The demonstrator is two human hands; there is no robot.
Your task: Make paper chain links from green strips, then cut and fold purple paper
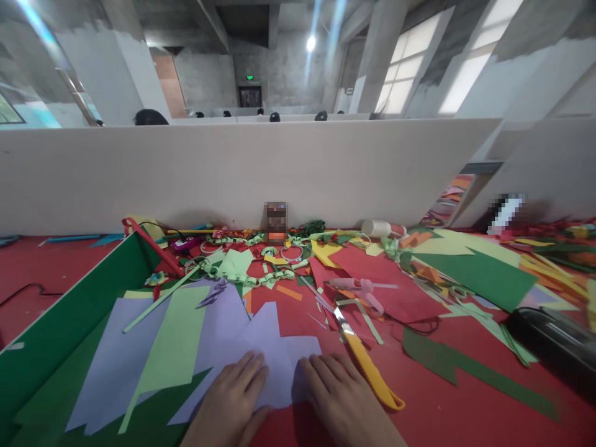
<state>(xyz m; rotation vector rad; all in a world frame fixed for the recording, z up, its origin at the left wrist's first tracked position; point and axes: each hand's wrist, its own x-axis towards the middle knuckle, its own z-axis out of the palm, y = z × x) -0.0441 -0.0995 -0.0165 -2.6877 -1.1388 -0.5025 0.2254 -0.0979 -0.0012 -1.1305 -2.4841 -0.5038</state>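
Observation:
A sheet of purple paper [284,354] lies in front of me on the red tabletop. My left hand [235,394] rests on its left part, fingers stretched out. On the right part lies my right hand [338,391], fingers extended and palm down. Neither hand grasps anything that shows. A yellow utility knife [370,369], its blade pointing away, lies just beyond my right fingers. Left of my left hand are more purple sheets [118,347] and a light green sheet [181,335] with a narrow strip hanging from its corner.
A pink glue gun [356,287] with a dark cord lies past the knife. Green paper chains [265,276] and scraps spread toward a pale partition [233,167]. At right are a dark green strip [479,372] and a black object [559,341]. A green board [84,292] stands left.

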